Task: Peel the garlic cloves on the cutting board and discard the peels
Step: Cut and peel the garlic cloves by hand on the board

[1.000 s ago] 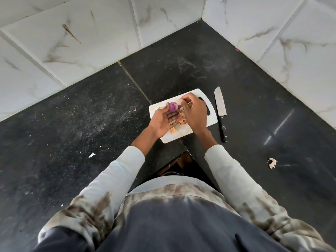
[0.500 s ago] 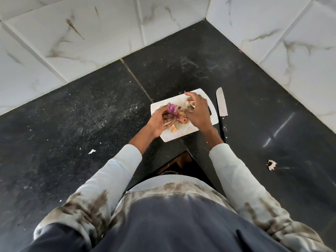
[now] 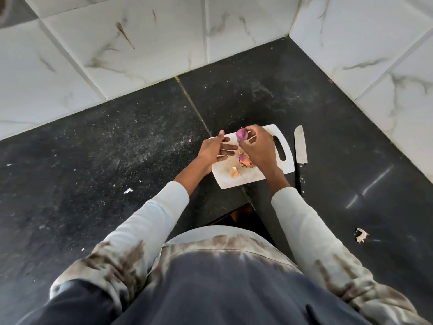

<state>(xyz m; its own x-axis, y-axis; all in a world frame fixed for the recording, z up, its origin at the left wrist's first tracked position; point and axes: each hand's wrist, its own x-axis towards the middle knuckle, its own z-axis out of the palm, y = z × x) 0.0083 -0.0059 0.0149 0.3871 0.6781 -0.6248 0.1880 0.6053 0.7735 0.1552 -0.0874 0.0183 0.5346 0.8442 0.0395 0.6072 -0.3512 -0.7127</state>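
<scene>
A white cutting board [image 3: 241, 178] lies on the black counter. My right hand [image 3: 259, 147] pinches a small round purple peeled clove [image 3: 242, 133] over the board's far edge. My left hand [image 3: 214, 148] hovers flat over the board's left side, fingers spread and holding nothing. Under my right hand lies a pile of purple and orange peels [image 3: 244, 160]. A single tan peel scrap [image 3: 234, 172] rests nearer the front of the board.
A knife [image 3: 300, 151] with a black handle lies just right of the board, blade pointing away. A loose peel [image 3: 360, 235] sits on the counter at the right, a white scrap [image 3: 128, 190] at the left. Marble-tiled walls [image 3: 140, 48] close the corner behind.
The purple clove passed from my left hand to my right, which lifted it toward the board's far edge. My left hand let go and spread its fingers.
</scene>
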